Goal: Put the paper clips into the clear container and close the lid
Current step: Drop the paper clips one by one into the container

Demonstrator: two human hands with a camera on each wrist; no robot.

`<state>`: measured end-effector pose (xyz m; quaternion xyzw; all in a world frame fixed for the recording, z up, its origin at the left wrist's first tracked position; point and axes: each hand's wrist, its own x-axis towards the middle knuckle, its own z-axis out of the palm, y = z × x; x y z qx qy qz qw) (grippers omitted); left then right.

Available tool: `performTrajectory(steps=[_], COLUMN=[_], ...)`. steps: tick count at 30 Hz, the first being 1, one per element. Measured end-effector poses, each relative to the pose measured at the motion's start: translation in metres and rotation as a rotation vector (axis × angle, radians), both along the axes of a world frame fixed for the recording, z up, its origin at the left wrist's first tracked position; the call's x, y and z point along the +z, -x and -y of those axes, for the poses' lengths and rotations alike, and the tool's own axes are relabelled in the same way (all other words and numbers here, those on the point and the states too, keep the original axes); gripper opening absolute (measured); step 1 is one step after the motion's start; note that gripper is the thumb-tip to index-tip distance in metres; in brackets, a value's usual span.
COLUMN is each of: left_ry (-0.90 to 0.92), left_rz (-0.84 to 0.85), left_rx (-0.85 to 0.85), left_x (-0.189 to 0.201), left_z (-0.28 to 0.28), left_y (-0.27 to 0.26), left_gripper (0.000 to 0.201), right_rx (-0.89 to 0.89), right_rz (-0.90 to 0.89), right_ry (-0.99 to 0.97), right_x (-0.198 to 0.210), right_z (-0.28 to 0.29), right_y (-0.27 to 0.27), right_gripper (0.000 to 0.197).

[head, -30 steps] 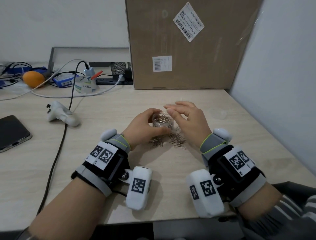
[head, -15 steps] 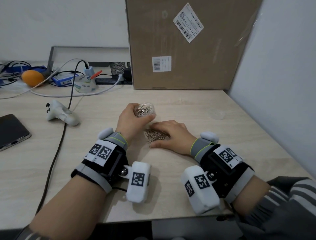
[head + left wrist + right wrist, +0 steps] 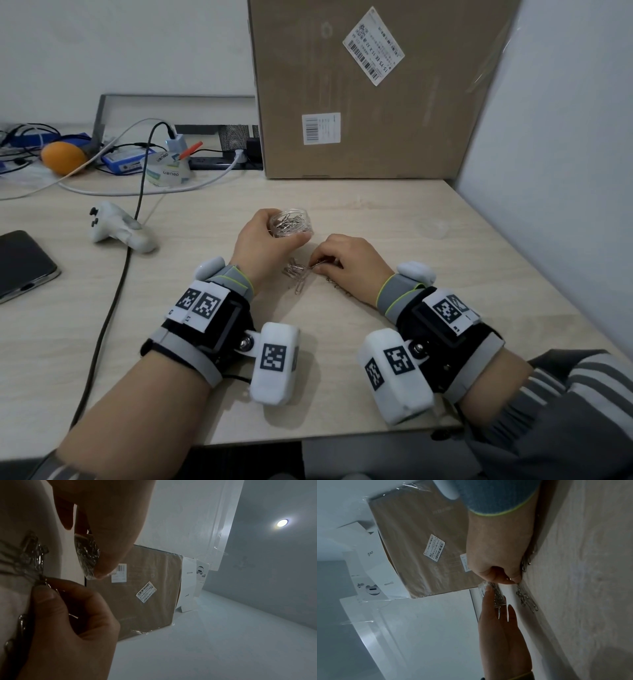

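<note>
My left hand (image 3: 274, 240) holds the small round clear container (image 3: 291, 224) just above the table, open side up, with several silver paper clips inside. In the left wrist view the container (image 3: 87, 555) sits between my thumb and fingers. My right hand (image 3: 317, 267) rests on the table to its right and pinches paper clips at the edge of the loose pile (image 3: 298, 275). The right wrist view shows that pinch (image 3: 513, 580) beside the pile (image 3: 525, 600), with the container (image 3: 494, 596) close by. The clear lid (image 3: 432, 228) lies further right on the table.
A large cardboard box (image 3: 359, 102) stands at the back, with a white wall (image 3: 548, 171) on the right. A white controller (image 3: 116, 229), a black cable (image 3: 116, 291) and a phone (image 3: 20, 263) lie to the left. Cables, a tape roll (image 3: 164, 168) and an orange ball (image 3: 63, 157) clutter the far left.
My right hand came down from over the container onto the loose pile and now pinches clips. My left hand carried the container a little back and left.
</note>
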<state>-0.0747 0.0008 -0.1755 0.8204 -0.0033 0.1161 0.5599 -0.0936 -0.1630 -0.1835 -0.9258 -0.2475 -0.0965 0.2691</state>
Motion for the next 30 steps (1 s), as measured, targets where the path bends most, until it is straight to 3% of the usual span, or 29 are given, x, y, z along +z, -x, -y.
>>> performTrajectory(steps=[7,14,21,26,30], left_ry=[-0.003,-0.019,-0.114,-0.165,-0.164], left_rz=[-0.016,-0.055,-0.042,-0.034,-0.010], left_rx=[-0.018,-0.081,-0.223,-0.390,-0.434], left_x=[-0.001,-0.002,0.005,0.008,0.009], left_z=[0.000,-0.002,0.008,0.017,0.020], left_y=[-0.001,-0.001,0.009,0.019,0.022], left_gripper=[0.057,0.059,0.060,0.056,0.055], right_rx=[-0.087,-0.306,-0.264,-0.148,-0.139], right_rz=[0.019,0.023,0.029,0.003,-0.014], right_ry=[-0.116,-0.736,-1.148,-1.136,-0.937], right_x=[0.000,0.009,0.024,0.027,0.022], right_z=[0.003,0.006,0.009,0.001,-0.002], right_y=[-0.004,-0.001,0.001,0.005,0.007], right_gripper=[0.012,0.010,0.010,0.011,0.008])
